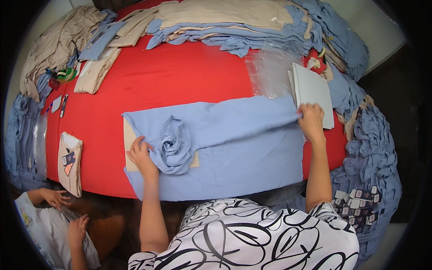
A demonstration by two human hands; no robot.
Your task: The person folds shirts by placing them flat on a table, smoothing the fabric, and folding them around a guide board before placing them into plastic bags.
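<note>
A light blue shirt (pixel 252 157) is spread across the red table in front of me. Its collar (pixel 173 146) stands up in rumpled rings toward the left. Part of a beige board (pixel 129 132) shows under the shirt's left end. My left hand (pixel 142 156) rests with fingers apart on the shirt's left edge, beside the collar and over the board. At the far right end, my right hand (pixel 311 119) is closed on a gathered part of the shirt, pulled into a long crease from the collar. It lies close to a stack of white boards (pixel 312 92).
Beige and blue garments (pixel 225 18) are heaped along the back. A folded beige shirt with tags (pixel 70 164) lies at left. Clear plastic bags (pixel 274 72) are near the white boards. More blue garments with tags (pixel 357 204) hang right. Another person's hands (pixel 56 198) show lower left.
</note>
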